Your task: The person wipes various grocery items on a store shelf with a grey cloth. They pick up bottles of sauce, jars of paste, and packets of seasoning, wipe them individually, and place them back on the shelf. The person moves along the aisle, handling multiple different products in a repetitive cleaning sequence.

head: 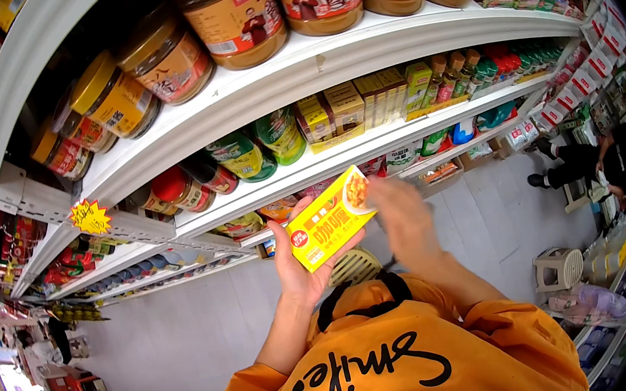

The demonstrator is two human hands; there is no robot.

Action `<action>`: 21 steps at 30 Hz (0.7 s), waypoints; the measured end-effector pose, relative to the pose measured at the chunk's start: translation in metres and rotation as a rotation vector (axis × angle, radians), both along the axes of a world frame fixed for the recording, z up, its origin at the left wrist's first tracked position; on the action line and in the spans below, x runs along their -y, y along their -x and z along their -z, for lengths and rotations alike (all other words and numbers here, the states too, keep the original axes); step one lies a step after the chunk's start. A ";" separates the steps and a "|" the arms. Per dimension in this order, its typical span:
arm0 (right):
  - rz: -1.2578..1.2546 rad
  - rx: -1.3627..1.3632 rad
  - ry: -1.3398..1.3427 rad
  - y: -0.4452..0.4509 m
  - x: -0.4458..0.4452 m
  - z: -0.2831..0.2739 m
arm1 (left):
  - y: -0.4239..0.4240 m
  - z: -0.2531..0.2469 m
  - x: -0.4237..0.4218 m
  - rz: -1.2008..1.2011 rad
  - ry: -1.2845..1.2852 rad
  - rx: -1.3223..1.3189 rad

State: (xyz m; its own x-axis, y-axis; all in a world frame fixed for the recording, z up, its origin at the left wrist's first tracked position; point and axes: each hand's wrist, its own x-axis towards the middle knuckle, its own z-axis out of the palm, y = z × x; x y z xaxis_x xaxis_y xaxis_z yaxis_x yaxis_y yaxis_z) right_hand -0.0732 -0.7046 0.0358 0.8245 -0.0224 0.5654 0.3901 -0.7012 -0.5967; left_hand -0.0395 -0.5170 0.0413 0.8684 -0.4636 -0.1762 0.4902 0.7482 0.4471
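My left hand (298, 274) cradles a yellow food carton (326, 226) from beneath, its thumb along the near left edge. The carton lies tilted, its printed face up, with a picture of a food bowl at the upper right end. Close by that end is my right hand (404, 216), blurred by motion; whether it touches the carton is unclear. Beyond both hands stands a white shelf rack (286, 175). On its middle level are yellow and tan cartons (344, 109), several green-capped containers (279, 134) and a red-lidded jar (184, 188).
Large sauce jars (233, 19) line the upper shelf. A slatted plastic stool (353, 266) stands on the floor below my hands, and another stool (560, 268) is at the right. Farther right is a person in dark clothes (619, 155). A starburst price tag (90, 217) hangs on the rack's post.
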 end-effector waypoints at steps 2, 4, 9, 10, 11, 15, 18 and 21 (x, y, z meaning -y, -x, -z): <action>0.059 -0.103 -0.338 -0.003 0.022 0.004 | -0.001 0.000 -0.007 0.029 -0.001 0.009; 0.059 -0.250 -0.612 -0.004 0.039 0.000 | -0.001 -0.001 -0.010 0.076 -0.064 0.041; -0.141 -0.711 -0.888 0.004 0.050 -0.004 | -0.001 0.006 -0.014 0.148 -0.327 0.049; -0.219 -0.779 -0.922 0.006 0.047 -0.007 | 0.001 0.002 -0.010 0.124 -0.348 0.049; -0.273 -0.794 -0.930 0.008 0.048 -0.004 | -0.001 0.004 -0.012 0.121 -0.403 0.040; -0.430 -0.848 -0.898 0.012 0.061 0.003 | -0.004 0.003 -0.012 0.136 -0.565 0.001; -0.466 -0.984 -0.922 0.012 0.058 -0.006 | -0.004 0.008 -0.017 0.216 -0.677 0.005; -0.490 -1.102 -0.757 0.011 0.054 -0.006 | -0.004 0.009 -0.021 0.249 -0.757 0.005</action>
